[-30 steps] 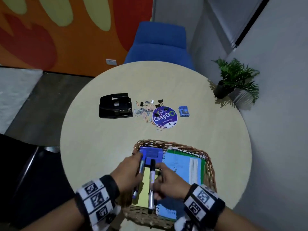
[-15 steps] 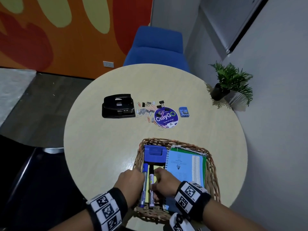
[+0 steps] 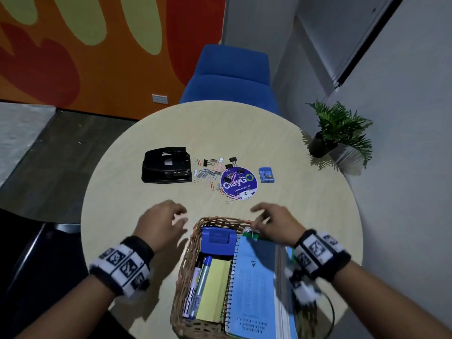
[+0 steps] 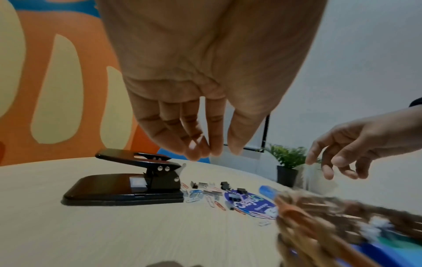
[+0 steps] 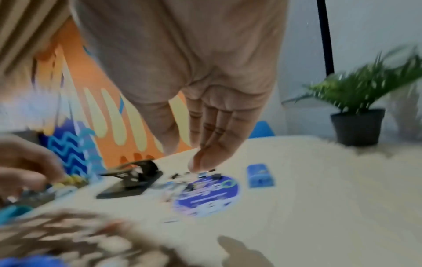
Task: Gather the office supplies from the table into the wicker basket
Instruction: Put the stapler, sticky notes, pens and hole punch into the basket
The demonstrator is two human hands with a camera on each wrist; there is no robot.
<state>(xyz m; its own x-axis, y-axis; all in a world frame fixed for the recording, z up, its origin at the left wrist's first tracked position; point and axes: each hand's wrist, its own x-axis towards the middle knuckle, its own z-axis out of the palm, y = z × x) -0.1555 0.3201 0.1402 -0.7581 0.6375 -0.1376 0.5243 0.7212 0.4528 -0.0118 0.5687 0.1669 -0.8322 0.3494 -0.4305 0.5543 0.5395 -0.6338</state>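
Note:
The wicker basket (image 3: 188, 260) sits at the table's near edge and holds a blue stapler (image 3: 216, 242), two markers (image 3: 201, 282), a yellow pad (image 3: 215, 287) and spiral notebooks (image 3: 254, 285). Both hands hover empty just beyond its far rim, fingers loosely spread: my left hand (image 3: 162, 222) to the left, my right hand (image 3: 271, 220) over the far right corner. Farther off lie a black hole punch (image 3: 166, 165), scattered paper clips and binder clips (image 3: 210, 167), a round purple sticker (image 3: 238, 183) and a small blue box (image 3: 266, 174). The left wrist view shows the hole punch (image 4: 128, 182) ahead of relaxed fingers (image 4: 194, 144).
The round table (image 3: 146, 204) has a potted plant (image 3: 335, 133) at its far right edge. A blue chair (image 3: 230, 77) stands behind the table and a dark chair (image 3: 36, 253) at the near left.
Both hands let go of the two markers, which now lie in the basket's left side. The hands moved forward past the basket's far rim, towards the clips.

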